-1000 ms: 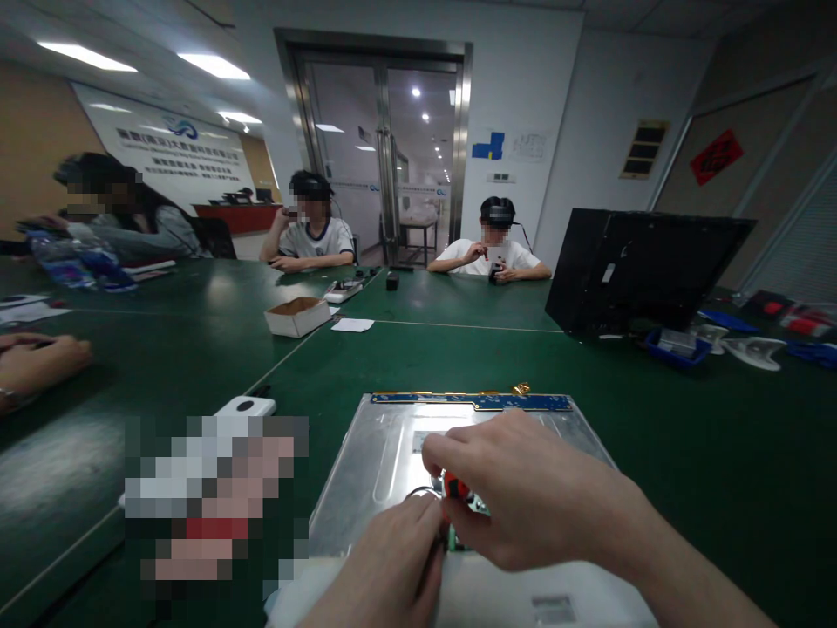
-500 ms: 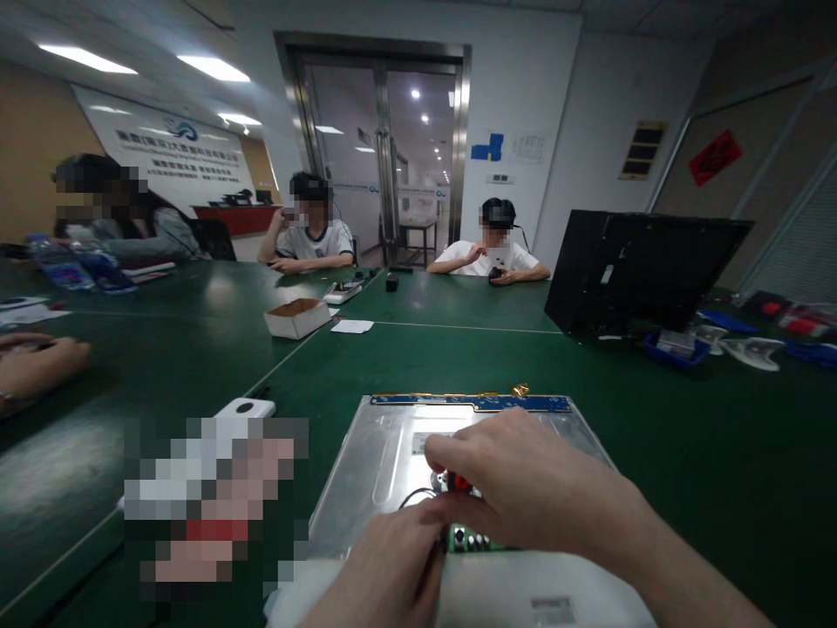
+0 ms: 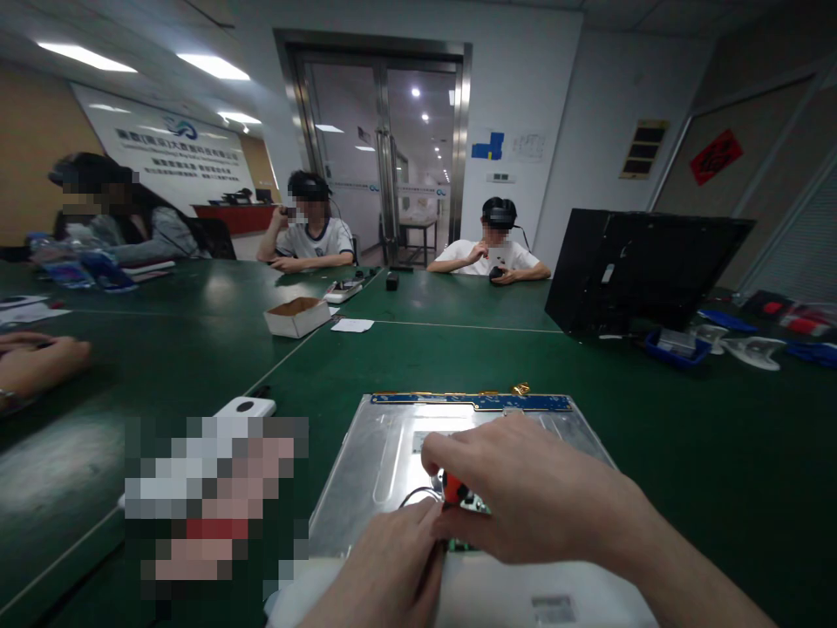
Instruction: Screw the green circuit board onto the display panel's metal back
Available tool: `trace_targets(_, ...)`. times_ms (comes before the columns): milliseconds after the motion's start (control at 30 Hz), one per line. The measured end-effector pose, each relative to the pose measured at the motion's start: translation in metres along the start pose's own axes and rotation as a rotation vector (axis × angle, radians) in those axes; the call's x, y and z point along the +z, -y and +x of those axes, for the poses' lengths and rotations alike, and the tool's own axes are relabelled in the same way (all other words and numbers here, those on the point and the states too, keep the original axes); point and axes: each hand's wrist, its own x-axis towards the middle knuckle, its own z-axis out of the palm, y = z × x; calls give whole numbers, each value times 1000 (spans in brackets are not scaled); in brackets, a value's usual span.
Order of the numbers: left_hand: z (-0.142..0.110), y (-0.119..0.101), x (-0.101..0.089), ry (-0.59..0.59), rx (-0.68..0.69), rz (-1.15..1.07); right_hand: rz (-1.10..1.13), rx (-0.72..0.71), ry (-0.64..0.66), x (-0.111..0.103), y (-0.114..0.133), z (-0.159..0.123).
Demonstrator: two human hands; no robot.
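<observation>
The R hand (image 3: 523,493) was closed w/ thumb and fingers around a red-and-black handle (image 3: 452,488), held over the lower part of a flat metal panel (image 3: 353,462); the handle's tip was hidden by the hands, so tool type and tip contact could not be confirmed. The L hand (image 3: 398,541) was positioned alongside, fingers bent and fingertips just beside the handle's lower end; whether it gripped anything could not be told. The panel lay flat on the green tabletop (image 3: 706,453), directly in front of the wearer. A green PCB (image 3: 458,548) on the panel's near portion was mostly covered by the R hand; a thin dark cable (image 3: 418,494) curved out adj. to the L fingertips. A narrow blue PCB strip (image 3: 425,399) ran along the panel's far edge, w/ a small gold-coloured piece (image 3: 520,388) at its upper side. A pale item (image 3: 497,597) w/ a grey rect. mark occupied the near edge, below both hands. To the L, apart from the panel, lay a white elongated unit (image 3: 245,407), partly pixelated. Farther off stood an open box (image 3: 297,321), w/ a sheet of paper (image 3: 353,325) near it; a black display-like unit (image 3: 641,270) stood at far R, w/ a blue tray (image 3: 660,351) at its base. Two co-workers in white shirts sat opp.
</observation>
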Motion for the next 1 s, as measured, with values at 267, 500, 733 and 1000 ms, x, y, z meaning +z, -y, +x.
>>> trace_targets(267, 1, -3, -3, 27, -25, 15, -106, 39, -37, 5, -3, 4)
trace_targets(500, 1, 2, 2, -23, 7, 20, -53, 10, -12, 3, -1, 3)
trace_targets(733, 1, 0, 0, -22, 22, -6, -21, -45, -27, 2, -1, -2)
trace_targets(1000, 1, 0, -1, 24, -24, -6, -96, 83, -41, 6, -3, 5)
